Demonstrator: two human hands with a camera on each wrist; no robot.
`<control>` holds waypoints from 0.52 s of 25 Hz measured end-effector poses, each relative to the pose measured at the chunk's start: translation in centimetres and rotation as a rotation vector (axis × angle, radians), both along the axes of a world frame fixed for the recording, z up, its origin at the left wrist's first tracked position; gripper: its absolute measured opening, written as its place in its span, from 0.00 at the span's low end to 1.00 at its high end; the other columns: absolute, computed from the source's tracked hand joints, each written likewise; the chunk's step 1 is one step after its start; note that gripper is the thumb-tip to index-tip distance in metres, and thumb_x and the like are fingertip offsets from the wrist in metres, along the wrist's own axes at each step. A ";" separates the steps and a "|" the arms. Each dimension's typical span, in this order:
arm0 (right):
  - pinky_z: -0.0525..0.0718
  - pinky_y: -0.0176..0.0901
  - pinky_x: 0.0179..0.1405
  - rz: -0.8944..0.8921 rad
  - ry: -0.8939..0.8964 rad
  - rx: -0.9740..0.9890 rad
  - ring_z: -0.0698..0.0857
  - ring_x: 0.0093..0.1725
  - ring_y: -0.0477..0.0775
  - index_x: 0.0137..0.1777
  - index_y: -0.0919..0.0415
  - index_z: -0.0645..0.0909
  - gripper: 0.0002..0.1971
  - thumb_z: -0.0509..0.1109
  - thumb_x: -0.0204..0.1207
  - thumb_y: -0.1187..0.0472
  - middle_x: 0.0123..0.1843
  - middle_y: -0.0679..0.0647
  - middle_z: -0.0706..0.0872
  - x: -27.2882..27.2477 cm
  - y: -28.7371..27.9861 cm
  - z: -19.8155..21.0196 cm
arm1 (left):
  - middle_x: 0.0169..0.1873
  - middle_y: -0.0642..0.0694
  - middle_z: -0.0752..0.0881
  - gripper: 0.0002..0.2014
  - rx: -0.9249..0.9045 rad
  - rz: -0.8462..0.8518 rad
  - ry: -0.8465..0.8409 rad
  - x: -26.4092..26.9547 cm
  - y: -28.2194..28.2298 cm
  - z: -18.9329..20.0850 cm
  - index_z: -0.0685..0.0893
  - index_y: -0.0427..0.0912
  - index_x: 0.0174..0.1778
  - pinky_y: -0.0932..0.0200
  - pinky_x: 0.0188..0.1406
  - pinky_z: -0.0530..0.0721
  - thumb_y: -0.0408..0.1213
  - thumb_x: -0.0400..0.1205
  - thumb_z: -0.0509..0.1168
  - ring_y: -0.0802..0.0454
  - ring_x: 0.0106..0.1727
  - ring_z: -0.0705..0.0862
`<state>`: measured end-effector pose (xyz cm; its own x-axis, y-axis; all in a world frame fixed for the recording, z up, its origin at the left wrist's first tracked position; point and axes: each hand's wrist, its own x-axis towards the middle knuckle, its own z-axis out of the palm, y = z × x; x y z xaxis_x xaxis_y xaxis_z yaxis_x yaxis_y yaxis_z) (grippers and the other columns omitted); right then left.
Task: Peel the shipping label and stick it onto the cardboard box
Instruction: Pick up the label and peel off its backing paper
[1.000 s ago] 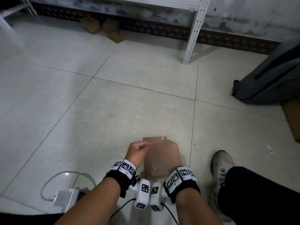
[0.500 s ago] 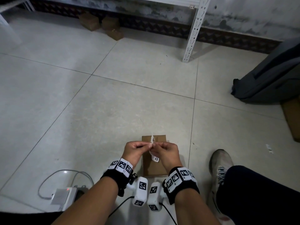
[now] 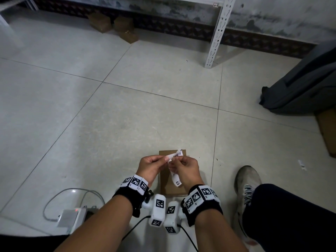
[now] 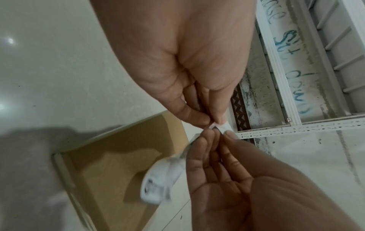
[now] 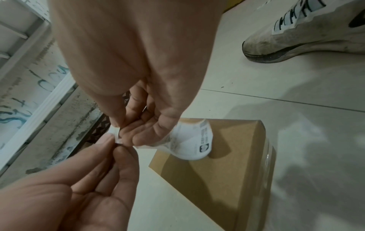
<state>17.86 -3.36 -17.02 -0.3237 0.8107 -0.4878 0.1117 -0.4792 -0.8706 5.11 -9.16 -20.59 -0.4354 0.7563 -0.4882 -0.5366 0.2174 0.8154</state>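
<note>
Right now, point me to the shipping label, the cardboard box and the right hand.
shipping label (image 5: 194, 140): right wrist view, on its curled printed face.
cardboard box (image 5: 227, 179): right wrist view, on its bare top.
right hand (image 3: 187, 170): head view, on its back.

1. The cardboard box (image 3: 165, 186) lies partly hidden behind both hands — only its far edge and middle strip show in the head view.
2. The shipping label (image 4: 158, 184) is blurred in the left wrist view; its print is unreadable.
3. The shoe (image 5: 308, 32) is cut off by the frame edge.
</note>
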 end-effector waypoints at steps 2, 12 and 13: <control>0.91 0.40 0.45 0.012 -0.019 -0.002 0.92 0.40 0.55 0.46 0.69 0.89 0.08 0.69 0.83 0.68 0.40 0.64 0.93 0.0 0.0 -0.1 | 0.46 0.28 0.89 0.11 -0.007 0.009 -0.031 -0.2 0.0 -0.2 0.87 0.19 0.52 0.48 0.60 0.87 0.25 0.79 0.72 0.39 0.48 0.87; 0.90 0.50 0.51 0.018 0.007 -0.085 0.90 0.41 0.59 0.39 0.64 0.87 0.11 0.68 0.82 0.71 0.39 0.64 0.91 0.2 0.0 -0.2 | 0.41 0.35 0.88 0.08 -0.082 -0.008 -0.238 -0.6 0.0 0.9 0.85 0.23 0.54 0.64 0.37 0.90 0.24 0.81 0.68 0.49 0.37 0.88; 0.90 0.51 0.50 0.007 0.024 -0.102 0.90 0.41 0.60 0.36 0.64 0.86 0.12 0.68 0.80 0.72 0.39 0.65 0.91 0.2 0.0 -0.2 | 0.42 0.35 0.88 0.10 -0.081 -0.013 -0.263 -0.8 0.1 0.8 0.84 0.22 0.56 0.64 0.38 0.90 0.25 0.81 0.69 0.49 0.37 0.88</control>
